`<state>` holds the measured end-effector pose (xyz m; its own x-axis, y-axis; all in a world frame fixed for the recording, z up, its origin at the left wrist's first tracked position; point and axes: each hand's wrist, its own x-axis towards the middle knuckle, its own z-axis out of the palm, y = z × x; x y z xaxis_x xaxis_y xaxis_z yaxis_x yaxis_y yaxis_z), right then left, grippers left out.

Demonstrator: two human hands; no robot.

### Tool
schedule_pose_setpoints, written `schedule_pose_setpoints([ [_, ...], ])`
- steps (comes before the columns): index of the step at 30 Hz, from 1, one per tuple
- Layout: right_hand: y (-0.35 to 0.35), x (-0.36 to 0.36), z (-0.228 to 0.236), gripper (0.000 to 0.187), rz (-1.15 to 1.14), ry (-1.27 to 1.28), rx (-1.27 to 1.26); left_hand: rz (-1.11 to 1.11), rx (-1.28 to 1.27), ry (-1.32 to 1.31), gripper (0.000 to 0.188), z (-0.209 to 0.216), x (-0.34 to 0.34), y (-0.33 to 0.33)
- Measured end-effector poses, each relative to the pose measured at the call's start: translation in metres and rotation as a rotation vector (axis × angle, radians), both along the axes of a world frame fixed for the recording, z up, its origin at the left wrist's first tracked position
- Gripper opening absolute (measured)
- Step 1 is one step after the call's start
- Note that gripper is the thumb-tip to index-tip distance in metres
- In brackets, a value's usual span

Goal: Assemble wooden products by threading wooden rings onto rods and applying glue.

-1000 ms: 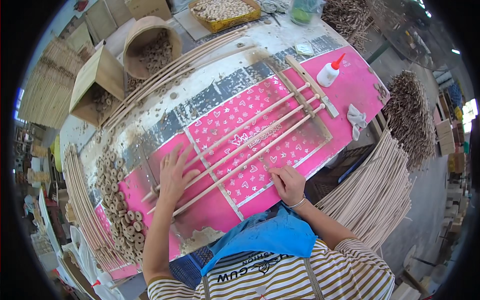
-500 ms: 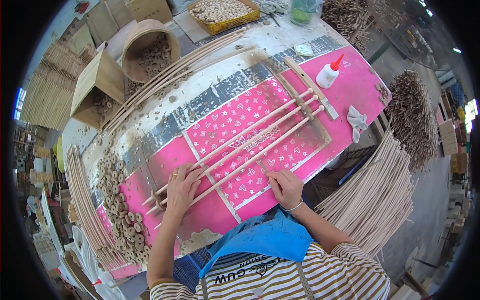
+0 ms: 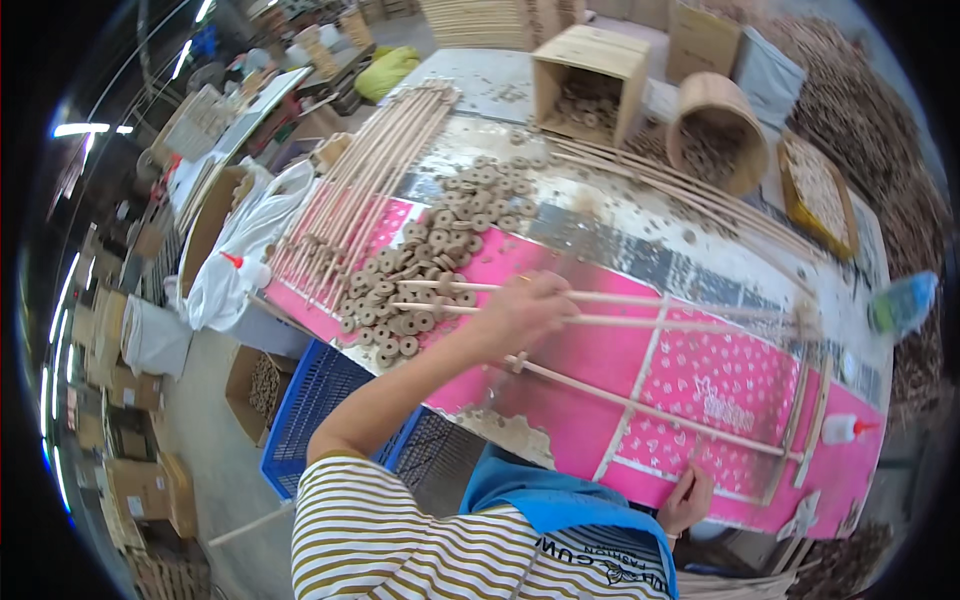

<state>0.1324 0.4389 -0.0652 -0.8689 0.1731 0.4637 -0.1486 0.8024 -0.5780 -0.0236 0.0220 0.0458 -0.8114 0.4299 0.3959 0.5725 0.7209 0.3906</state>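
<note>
My left hand (image 3: pixel 530 318), slightly blurred, is closed around two pale wooden rods (image 3: pixel 620 322). Their left ends lie over a heap of round wooden rings (image 3: pixel 440 240), and their far ends are smeared by motion. A third wooden rod (image 3: pixel 660 412) lies across the pink patterned mat (image 3: pixel 570 425), its left end at a small wooden piece and its right end at a wooden strip (image 3: pixel 788 435). Near the mat's front edge, my right hand (image 3: pixel 687 498) has its fingers pinched together; what they hold, if anything, cannot be made out.
A row of wooden rods (image 3: pixel 370 180) lies at the left of the table. Behind stand a square wooden box (image 3: pixel 592 60), a round wooden tub (image 3: pixel 750 165) and a yellow tray (image 3: pixel 800 215). A white glue bottle (image 3: pixel 838 429) lies at right. A blue crate (image 3: pixel 300 420) stands below.
The view has swung left. My left hand has lifted two of the three rods off the wooden strips and carried them left over the ring heap. My right hand stays near the mat's front edge.
</note>
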Motion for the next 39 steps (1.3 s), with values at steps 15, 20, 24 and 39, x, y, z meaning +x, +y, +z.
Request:
schedule_pose_setpoints([
  [15, 0.004, 0.003, -0.002, 0.016, -0.060, -0.165, -0.012, 1.076, 0.034, 0.138, 0.025, 0.000, -0.023, -0.445],
  [20, -0.013, 0.000, 0.021, 0.019, -0.149, -0.233, 0.147, 1.145, -0.010, 0.073, 0.027, -0.047, -0.064, -0.515],
  [24, -0.020, -0.002, 0.029, 0.020, -0.190, -0.264, 0.168, 1.162, -0.048, 0.044, 0.028, -0.073, -0.088, -0.537],
  [39, 0.008, 0.007, -0.014, 0.013, -0.186, -0.253, -0.003, 0.955, -0.234, 0.006, 0.039, -0.044, -0.111, -0.495],
])
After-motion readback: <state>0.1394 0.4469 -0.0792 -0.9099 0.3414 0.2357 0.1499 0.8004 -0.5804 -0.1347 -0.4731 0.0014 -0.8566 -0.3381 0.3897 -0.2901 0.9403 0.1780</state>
